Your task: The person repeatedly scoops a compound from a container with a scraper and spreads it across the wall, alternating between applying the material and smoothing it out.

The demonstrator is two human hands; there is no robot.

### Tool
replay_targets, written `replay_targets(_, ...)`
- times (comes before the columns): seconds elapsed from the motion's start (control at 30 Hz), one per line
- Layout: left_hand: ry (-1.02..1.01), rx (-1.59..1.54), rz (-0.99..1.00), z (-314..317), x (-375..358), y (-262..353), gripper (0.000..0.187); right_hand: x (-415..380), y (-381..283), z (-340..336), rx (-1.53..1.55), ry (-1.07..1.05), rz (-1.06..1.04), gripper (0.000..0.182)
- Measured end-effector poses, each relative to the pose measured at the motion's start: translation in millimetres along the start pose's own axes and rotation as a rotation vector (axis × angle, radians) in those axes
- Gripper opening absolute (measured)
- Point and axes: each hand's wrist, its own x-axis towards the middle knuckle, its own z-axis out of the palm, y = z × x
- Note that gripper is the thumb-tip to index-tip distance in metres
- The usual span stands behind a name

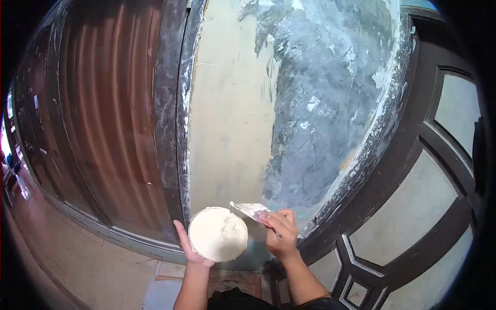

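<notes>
1. We look down at a round tub (190, 242) in the lower middle of the frame, its mouth facing us, filled with cream-coloured paste (212, 235).
2. Our left hand (195, 254) cups the tub from the lower left, thumb raised along its side; the other fingers are mostly hidden beneath.
3. Our right hand (281, 232), to the right of the tub, has its fingers closed around a flat scraper (251, 208) smeared with pale paste.
4. The scraper's long axis slants from our right fingers toward the upper left, and its far end reaches the tub's upper-right rim. We cannot tell whether the two touch.
5. From the right hand, then, the tub lies to the left; the left hand is the nearer one, being in contact with it.
6. Beyond both hands, a wall panel rises to the top of the frame: a smooth cream strip (232, 103) left of centre, a mottled grey area (325, 103) to its right. The scraper appears nearer the tub than that surface.
</notes>
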Motion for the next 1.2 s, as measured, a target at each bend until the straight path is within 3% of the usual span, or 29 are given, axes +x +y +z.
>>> replay_targets(0.13,-0.060,-0.069,-0.022,-0.3,0.3,-4.6,0.107,-4.4,5.3,5.0,0.065,-0.004,0.068,0.024)
replay_targets(0.3,0.014,0.004,-0.011,-12.6,6.0,-13.2,0.108,4.2,17.7,9.2,0.169,0.017,0.064,0.021)
replay_targets(0.53,0.032,0.051,-0.038,-25.3,16.5,-19.5,0.113,123.6,33.9,-28.9,0.253,-0.033,0.094,0.013)
replay_targets(0.67,0.060,-0.111,-0.052,-15.7,20.5,-21.6,0.113,220.8,46.4,-49.0,0.073,0.009,-0.046,0.020)
replay_targets(0.77,0.026,0.026,-0.020,-19.6,19.7,-22.2,0.113,265.4,76.6,-42.6,-0.043,-0.015,-0.070,0.024)
replay_targets(0.97,0.060,0.057,0.115,-10.2,17.7,-8.8,0.111,308.0,110.2,-25.6,-0.383,0.056,-0.332,0.036)
replay_targets(1.1,0.039,0.029,0.170,-11.2,22.0,-0.9,0.109,346.3,107.8,-39.1,-0.320,0.127,-0.254,0.038)
replay_targets(1.2,0.144,0.041,0.237,-13.7,21.5,-0.5,0.108,318.6,109.4,-34.3,-0.288,-0.009,-0.419,0.042)
